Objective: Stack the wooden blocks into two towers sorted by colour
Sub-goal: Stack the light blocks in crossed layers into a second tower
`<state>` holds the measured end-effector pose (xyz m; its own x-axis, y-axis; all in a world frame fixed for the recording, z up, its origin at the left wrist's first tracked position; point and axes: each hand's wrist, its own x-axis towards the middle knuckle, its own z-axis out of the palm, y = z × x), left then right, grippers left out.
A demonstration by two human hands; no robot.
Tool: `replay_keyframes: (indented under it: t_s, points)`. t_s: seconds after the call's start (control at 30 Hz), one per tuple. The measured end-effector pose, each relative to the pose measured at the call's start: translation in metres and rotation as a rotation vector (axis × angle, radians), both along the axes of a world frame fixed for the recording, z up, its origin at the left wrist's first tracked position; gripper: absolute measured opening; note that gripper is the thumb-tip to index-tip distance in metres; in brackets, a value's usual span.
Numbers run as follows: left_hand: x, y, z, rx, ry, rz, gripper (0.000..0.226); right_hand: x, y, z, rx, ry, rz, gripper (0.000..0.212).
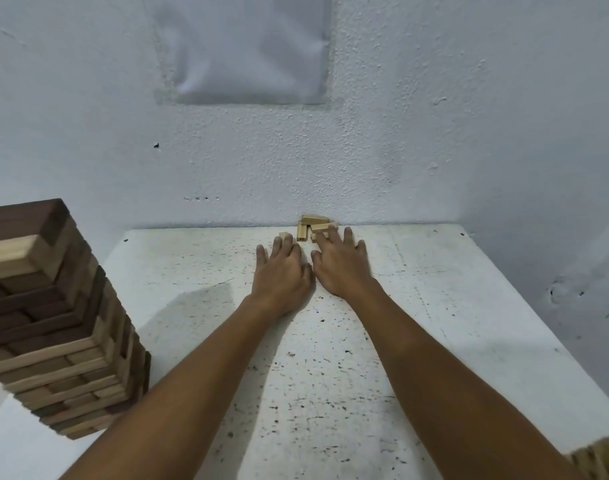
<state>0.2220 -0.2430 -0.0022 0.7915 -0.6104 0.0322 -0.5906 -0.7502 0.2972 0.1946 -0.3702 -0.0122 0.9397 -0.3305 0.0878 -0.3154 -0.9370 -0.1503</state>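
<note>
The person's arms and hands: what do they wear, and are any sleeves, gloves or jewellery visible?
Nothing is worn. Both forearms are bare up to the frame edge, no sleeves showing. The left hand and right hand have no gloves, rings, watch or bracelets.

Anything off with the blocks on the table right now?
Yes. The tall tower on the left mixes dark and light blocks instead of one colour. A few light blocks lie jumbled by the wall, just beyond both hands, left and right.

tower (pixel 58 317) left, loose blocks (pixel 313 228) far centre
</note>
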Motion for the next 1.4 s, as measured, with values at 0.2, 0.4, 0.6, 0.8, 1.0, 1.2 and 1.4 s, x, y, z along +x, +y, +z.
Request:
replay_keyframes:
  t_s: [0.2,0.4,0.6,0.8,1.0,1.2,1.4]
  points:
    - [-0.013,0.011,0.001,-0.011,0.006,-0.042,0.056,-0.022,0.007,0.003,0.015,-0.053,0.046,0.043]
    - [-0.047,0.033,0.013,-0.054,0.051,-0.086,0.048,-0.061,0.035,0.014,0.102,-0.08,0.08,0.041]
    - [-0.093,0.071,0.012,-0.186,0.046,-0.107,0.041,-0.111,0.07,0.023,0.153,-0.077,0.119,0.037]
    - [-0.131,0.114,0.004,-0.187,0.053,-0.197,0.041,-0.163,0.096,0.021,0.169,-0.094,0.221,0.032]
    - [-0.171,0.154,0.005,-0.321,-0.01,-0.301,0.032,-0.217,0.109,0.017,0.259,-0.124,0.385,0.035]
    - [-0.195,0.177,0.008,-0.385,-0.024,-0.311,0.016,-0.253,0.118,0.017,0.362,-0.136,0.515,0.025]
    - [-0.209,0.187,0.01,-0.432,0.031,-0.288,0.013,-0.277,0.124,0.026,0.541,-0.104,0.49,0.04]
